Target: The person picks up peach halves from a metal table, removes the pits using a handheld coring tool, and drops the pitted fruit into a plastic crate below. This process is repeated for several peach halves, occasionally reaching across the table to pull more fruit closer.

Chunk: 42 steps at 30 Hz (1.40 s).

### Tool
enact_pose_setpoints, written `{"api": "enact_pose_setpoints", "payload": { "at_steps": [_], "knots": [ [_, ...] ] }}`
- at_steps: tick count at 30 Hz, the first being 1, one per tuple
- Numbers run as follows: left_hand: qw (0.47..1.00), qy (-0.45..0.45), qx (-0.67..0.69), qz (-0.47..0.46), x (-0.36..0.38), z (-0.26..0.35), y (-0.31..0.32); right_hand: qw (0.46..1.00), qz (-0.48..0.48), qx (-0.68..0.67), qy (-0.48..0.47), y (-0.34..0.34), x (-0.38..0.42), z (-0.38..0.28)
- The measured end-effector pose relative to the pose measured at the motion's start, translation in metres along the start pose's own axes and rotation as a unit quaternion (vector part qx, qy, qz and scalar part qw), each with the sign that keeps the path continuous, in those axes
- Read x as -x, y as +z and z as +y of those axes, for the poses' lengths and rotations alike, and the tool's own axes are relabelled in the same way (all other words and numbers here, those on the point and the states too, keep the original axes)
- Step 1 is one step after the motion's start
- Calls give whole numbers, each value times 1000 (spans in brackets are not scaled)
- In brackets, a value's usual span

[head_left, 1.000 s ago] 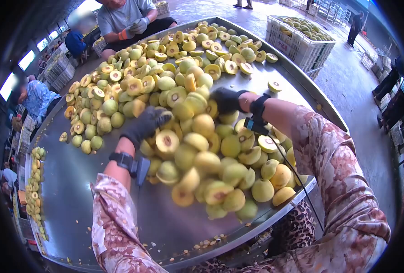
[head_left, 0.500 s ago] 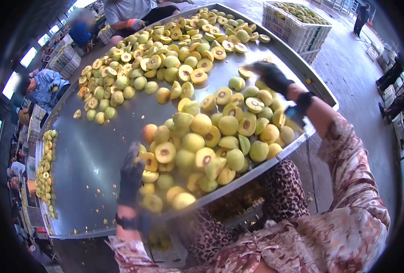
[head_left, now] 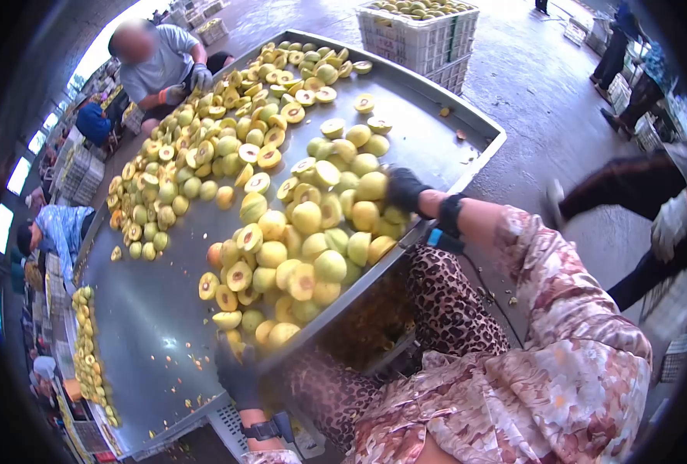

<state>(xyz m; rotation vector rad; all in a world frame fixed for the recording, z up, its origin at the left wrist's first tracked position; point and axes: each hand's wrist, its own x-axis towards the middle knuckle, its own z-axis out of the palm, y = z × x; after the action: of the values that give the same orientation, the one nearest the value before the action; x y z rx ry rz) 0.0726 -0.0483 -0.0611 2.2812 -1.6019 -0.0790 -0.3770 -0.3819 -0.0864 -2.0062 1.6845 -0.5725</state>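
A heap of yellow-green stone fruit [head_left: 306, 219], many cut in half with brown pits showing, lies along the near edge of the metal table [head_left: 139, 325]. My right hand [head_left: 408, 191], in a dark glove, rests against the heap's right side, with its fingers spread along the fruit and partly hidden. At the heap's near left end, my left hand [head_left: 238, 375], also gloved and somewhat blurred, is at the table's rim with fingers stretched out beside the lowest fruit. Neither hand shows a fruit enclosed in it.
A larger pile of halves [head_left: 204, 147] spreads across the far side, where a person in gloves [head_left: 158, 69] works. A row of fruit [head_left: 88, 356] lines the left edge. Stacked crates [head_left: 417, 39] stand behind the table. Another person's leg [head_left: 629, 185] is close at right.
My right hand has come down and inward from the heap's far right side against the fruit. My left hand has moved nearer to the table's edge. The view has shifted.
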Motion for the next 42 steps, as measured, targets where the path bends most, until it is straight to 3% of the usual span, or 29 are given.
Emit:
{"api": "enact_pose_setpoints", "payload": {
  "at_steps": [1, 5, 7, 8, 10, 11, 13, 14, 15, 17, 19, 20, 21, 23, 25, 28, 31, 34, 36, 38, 41, 42],
  "knots": [
    [1000, -1, -8, -2, -1, 2, 0, 998, -3, -50, 39, 6, -3, -17],
    [999, -31, 2, -40, -8, 15, -3, 973, -124, 34, -192, 47, -28, -50],
    [998, -41, 24, -42, -4, 8, -8, 963, -117, -54, -237, 7, -11, -81],
    [999, -32, 9, -35, -2, 1, -8, 981, -126, -12, -144, -5, -15, -94],
    [999, -18, -20, -27, -1, -8, 0, 990, 48, -20, -132, -6, -56, -67],
    [999, -20, -17, -28, -4, -3, 0, 986, 90, 60, -127, -17, -86, -45],
    [998, -36, -16, -38, 2, 5, -9, 974, 194, 8, -113, -29, -149, 26],
    [998, -31, -22, -48, 1, 9, -13, 963, 213, -158, -42, -44, -158, 34],
    [999, -29, -6, -46, -1, 9, -11, 960, 224, -166, -40, -42, -194, 67],
    [998, -28, 21, -43, 1, 6, -11, 963, 244, -115, -4, -49, -206, 68],
    [998, -25, -21, -51, 5, -6, -6, 956, 145, -254, -31, -21, -218, 70],
    [997, -28, -43, -56, 12, -11, -6, 955, 187, -185, -137, 1, -225, 70],
    [996, -50, -27, -62, 7, 0, -10, 912, 67, -398, -74, 2, -214, 39],
    [999, -20, -14, -40, 0, 12, -14, 958, 121, -222, -134, 23, -200, 9],
    [999, -11, -34, -27, 1, 4, -7, 978, 111, -145, -105, 20, -177, -15],
    [999, 10, -38, 6, 2, 2, -2, 976, 92, -147, -130, 30, -132, -22],
    [998, -23, -62, -7, 3, 5, 1, 965, -10, -204, -162, 28, -78, -40],
    [999, -5, -42, 14, 0, 16, -4, 940, -61, -335, -11, 19, -43, -68],
    [999, 1, -36, 21, 0, 16, -6, 974, -115, -119, -157, 9, -63, -54],
    [998, -13, -55, 21, 1, 12, -1, 962, -165, -16, -219, 7, -55, -72],
    [998, -21, -63, 8, 5, 14, -3, 880, -46, 162, -445, 24, -54, -69],
    [997, -30, -71, 2, 5, 16, -5, 846, 13, 238, -476, 26, -41, -71]
  ]
}}
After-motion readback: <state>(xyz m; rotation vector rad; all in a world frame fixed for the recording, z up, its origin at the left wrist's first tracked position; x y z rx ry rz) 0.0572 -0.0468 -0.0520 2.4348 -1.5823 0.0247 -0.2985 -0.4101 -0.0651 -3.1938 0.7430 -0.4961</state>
